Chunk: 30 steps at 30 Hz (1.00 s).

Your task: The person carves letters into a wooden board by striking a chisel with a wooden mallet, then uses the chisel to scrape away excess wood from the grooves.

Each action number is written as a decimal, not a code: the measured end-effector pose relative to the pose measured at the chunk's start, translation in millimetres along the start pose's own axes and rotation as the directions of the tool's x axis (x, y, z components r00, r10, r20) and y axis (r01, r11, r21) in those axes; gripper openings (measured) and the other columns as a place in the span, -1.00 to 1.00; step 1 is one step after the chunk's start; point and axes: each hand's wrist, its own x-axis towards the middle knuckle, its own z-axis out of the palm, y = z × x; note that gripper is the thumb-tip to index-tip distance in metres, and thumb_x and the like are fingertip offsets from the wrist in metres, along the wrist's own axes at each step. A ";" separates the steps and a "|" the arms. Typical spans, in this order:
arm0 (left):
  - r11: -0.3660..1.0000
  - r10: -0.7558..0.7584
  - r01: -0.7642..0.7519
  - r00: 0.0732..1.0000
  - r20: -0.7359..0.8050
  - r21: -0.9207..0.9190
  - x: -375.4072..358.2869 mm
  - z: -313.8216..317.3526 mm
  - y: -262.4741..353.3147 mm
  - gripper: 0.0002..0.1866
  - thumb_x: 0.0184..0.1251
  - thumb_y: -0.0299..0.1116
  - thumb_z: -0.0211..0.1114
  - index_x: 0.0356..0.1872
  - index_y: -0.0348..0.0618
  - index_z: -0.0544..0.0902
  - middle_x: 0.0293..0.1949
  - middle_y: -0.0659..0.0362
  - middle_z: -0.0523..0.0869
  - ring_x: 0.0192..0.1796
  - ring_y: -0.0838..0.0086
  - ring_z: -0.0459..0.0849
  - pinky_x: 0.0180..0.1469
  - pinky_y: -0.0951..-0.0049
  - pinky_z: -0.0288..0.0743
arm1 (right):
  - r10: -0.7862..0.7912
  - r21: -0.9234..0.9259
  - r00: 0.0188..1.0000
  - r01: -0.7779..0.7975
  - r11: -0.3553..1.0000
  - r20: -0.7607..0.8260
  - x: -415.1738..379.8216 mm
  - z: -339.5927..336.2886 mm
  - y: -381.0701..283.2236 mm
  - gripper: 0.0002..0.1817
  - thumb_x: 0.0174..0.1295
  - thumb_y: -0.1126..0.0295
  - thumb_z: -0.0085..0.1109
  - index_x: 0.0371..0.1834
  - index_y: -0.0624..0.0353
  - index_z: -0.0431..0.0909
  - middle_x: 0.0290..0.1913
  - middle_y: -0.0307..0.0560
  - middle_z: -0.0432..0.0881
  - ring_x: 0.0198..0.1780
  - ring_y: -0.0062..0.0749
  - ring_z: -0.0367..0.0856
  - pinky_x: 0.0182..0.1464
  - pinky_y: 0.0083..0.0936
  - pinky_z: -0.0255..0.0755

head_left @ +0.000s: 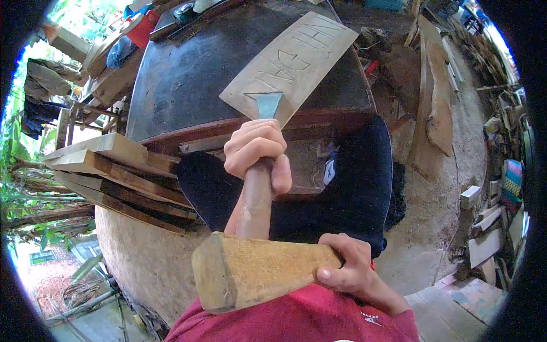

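My left hand [257,149] is wrapped round the wooden handle of a chisel [268,105]. The chisel's broad metal blade rests on a pale wooden board [302,57], at its near left end. Letters are marked or cut into the board, which lies slanted on a dark table [182,85]. Low in the view, my right hand [348,265] grips the narrow end of a wooden mallet [262,271]. The mallet's thick head points left, just below the end of the chisel handle.
Several thick planks [114,165] are stacked at the left. A red bucket [141,29] stands at the upper left. Long rough boards [431,114] lean on the right, with wood scraps [484,245] beyond them. My dark-clothed legs are below the table edge.
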 end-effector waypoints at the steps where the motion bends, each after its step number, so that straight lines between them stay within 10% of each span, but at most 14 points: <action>1: 1.000 -0.008 0.008 1.000 0.001 0.007 -0.6 -1.4 -0.5 -0.82 -0.06 -0.45 0.28 -0.60 -0.26 0.43 -0.70 0.18 0.46 -0.73 0.43 0.42 -0.64 0.47 0.28 | -0.032 -0.019 0.999 0.032 0.999 0.005 0.3 0.5 3.4 -0.53 0.02 -0.07 0.59 0.06 -0.54 0.70 -0.21 -0.17 0.61 -0.46 -0.35 0.61 -0.48 -0.45 0.55; 10: 0.999 -0.014 0.015 1.000 -0.023 0.052 2.0 0.5 -2.8 -0.85 -0.19 -0.49 0.27 -0.64 -0.23 0.43 -0.70 0.20 0.46 -0.73 0.44 0.43 -0.64 0.49 0.26 | 0.136 0.040 0.991 -0.135 0.990 -0.018 -4.4 5.1 -4.2 -0.51 0.00 -0.06 0.61 0.06 -0.58 0.69 -0.16 -0.20 0.57 -0.43 -0.36 0.63 -0.47 -0.46 0.52; 17: 0.999 -0.003 0.004 1.000 -0.013 0.043 0.4 -1.2 -5.7 -0.86 -0.26 -0.51 0.25 -0.66 -0.21 0.43 -0.72 0.21 0.44 -0.74 0.45 0.42 -0.64 0.50 0.23 | -0.127 -0.269 0.992 0.123 0.955 0.001 -10.6 3.7 8.6 -0.61 0.15 -0.05 0.52 0.06 -0.52 0.69 -0.09 -0.21 0.55 -0.34 -0.30 0.69 -0.37 -0.36 0.59; 30: 0.999 -0.035 0.036 0.999 -0.018 0.034 2.1 -0.3 -4.6 -0.86 -0.26 -0.51 0.25 -0.67 -0.22 0.43 -0.72 0.20 0.44 -0.75 0.45 0.40 -0.64 0.48 0.22 | -0.099 -0.165 0.995 0.100 0.981 0.014 -4.3 1.7 2.8 -0.61 0.16 -0.02 0.52 0.07 -0.48 0.70 -0.11 -0.14 0.57 -0.37 -0.28 0.67 -0.37 -0.36 0.63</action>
